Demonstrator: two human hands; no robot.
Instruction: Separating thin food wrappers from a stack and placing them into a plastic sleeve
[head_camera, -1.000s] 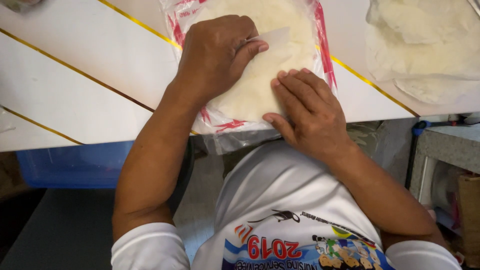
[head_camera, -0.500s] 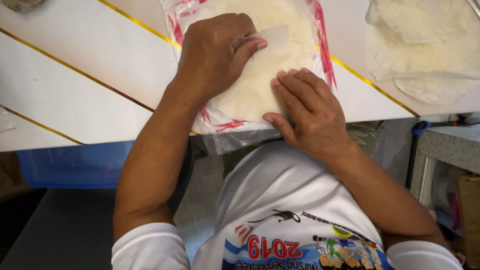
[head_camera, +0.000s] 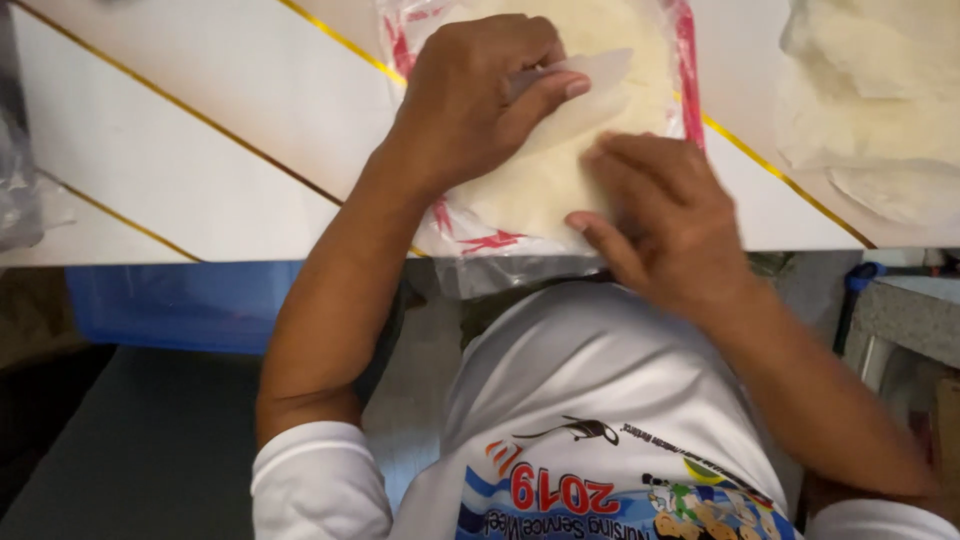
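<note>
On the white worktop (head_camera: 200, 130) lies a stack of thin, pale round wrappers (head_camera: 560, 170) in clear red-printed plastic. The left hand (head_camera: 470, 100) pinches one sheet's lifted edge; the right hand (head_camera: 660, 220) presses flat, open. The sheets look light, limp and tear-prone, best taken at the rim.

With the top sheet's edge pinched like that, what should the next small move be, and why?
Probably peel slowly upward with the left hand while the right hand keeps pressing. The thin wrapper sheet is lifted only at its edge, pinched by thumb and fingers, and the stack of wrappers lies under the flat right hand on its plastic bag.
</note>
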